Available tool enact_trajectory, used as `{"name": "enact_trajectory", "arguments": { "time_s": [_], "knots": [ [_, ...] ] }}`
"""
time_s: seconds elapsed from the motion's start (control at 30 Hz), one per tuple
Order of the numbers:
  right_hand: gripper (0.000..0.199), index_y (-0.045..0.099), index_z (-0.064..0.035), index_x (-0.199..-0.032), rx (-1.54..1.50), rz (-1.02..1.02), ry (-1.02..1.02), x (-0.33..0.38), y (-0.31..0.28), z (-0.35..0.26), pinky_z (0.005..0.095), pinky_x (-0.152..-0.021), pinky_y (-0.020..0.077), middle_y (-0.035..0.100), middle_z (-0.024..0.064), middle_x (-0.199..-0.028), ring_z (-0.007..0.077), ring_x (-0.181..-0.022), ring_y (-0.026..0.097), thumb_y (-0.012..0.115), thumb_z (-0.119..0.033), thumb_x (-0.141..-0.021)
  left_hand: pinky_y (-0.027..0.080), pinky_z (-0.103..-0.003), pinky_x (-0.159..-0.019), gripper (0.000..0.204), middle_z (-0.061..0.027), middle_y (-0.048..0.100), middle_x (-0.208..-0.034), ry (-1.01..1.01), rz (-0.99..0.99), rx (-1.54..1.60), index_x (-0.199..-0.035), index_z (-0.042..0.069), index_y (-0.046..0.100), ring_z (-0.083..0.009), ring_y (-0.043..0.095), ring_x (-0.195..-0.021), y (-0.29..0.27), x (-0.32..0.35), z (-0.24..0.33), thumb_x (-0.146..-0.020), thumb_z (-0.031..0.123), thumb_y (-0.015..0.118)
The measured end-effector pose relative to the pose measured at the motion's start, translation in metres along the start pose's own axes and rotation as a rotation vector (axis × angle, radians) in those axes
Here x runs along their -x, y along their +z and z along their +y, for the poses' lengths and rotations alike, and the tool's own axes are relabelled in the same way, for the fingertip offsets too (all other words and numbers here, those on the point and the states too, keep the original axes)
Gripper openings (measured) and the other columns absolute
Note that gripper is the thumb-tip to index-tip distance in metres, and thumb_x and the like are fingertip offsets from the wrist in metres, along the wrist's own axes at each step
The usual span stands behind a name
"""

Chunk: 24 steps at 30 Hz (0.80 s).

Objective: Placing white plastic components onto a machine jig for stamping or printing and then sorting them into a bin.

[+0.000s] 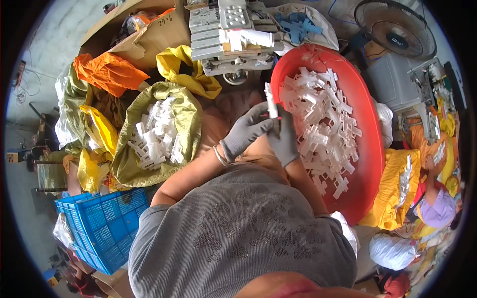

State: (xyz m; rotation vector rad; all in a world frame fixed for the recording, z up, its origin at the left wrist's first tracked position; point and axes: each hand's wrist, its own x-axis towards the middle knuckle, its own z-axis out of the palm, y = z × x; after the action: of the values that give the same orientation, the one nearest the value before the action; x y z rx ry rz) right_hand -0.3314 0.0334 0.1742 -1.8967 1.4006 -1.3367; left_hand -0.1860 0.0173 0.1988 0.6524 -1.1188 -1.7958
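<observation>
In front of my body, both hands wear grey gloves and meet around a white plastic toy gun piece (271, 103), which points up and away from me. My left hand (248, 130) closes on it from the left, fingers pressed together. From the right, my right hand (284, 136) grips its lower end, which the gloves partly hide. Right beside that hand stands a large red tub (365, 119) heaped with white toy gun pieces (318, 124). To my left, an olive woven sack (191, 116) holds more of these pieces (159, 131).
Ahead is a metal bench machine (213, 49) with another white piece (251, 38) on it. A blue crate (99, 223) stands at lower left, a cardboard box (159, 39) at upper left. A fan (397, 30) stands at upper right; a person in purple (437, 206) sits at far right.
</observation>
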Motion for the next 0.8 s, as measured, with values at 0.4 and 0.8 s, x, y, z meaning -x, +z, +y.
{"name": "enact_trajectory", "arguments": {
  "time_s": [0.4, 0.8],
  "knots": [
    [0.047, 0.048, -0.0060, -0.121, -0.908, 0.189, 0.532, 0.005, -0.072, 0.046, 0.0269, -0.070, 0.0437, 0.057, 0.0041, -0.098, 0.0134, -0.083, 0.054, 0.042, -0.044, -0.095, 0.045, -0.038, -0.089, 0.034, -0.0150, 0.058, -0.115, 0.740, 0.396, -1.636, -0.113, 0.005, 0.058, -0.0345, 0.056, -0.103, -0.089, -0.071, 0.142, -0.082, 0.017, 0.063],
    [0.042, 0.035, -0.0078, -0.136, -0.620, 0.238, 0.420, -0.060, -0.092, 0.046, 0.0308, -0.089, 0.0446, 0.048, 0.0061, -0.124, 0.0155, -0.104, 0.052, 0.045, -0.021, -0.097, 0.050, -0.028, -0.077, 0.033, -0.0093, 0.067, -0.099, 0.511, 0.486, -1.091, -0.111, 0.006, 0.061, -0.0158, 0.065, -0.088, -0.118, -0.082, 0.155, -0.078, 0.011, 0.069]
  ]
}}
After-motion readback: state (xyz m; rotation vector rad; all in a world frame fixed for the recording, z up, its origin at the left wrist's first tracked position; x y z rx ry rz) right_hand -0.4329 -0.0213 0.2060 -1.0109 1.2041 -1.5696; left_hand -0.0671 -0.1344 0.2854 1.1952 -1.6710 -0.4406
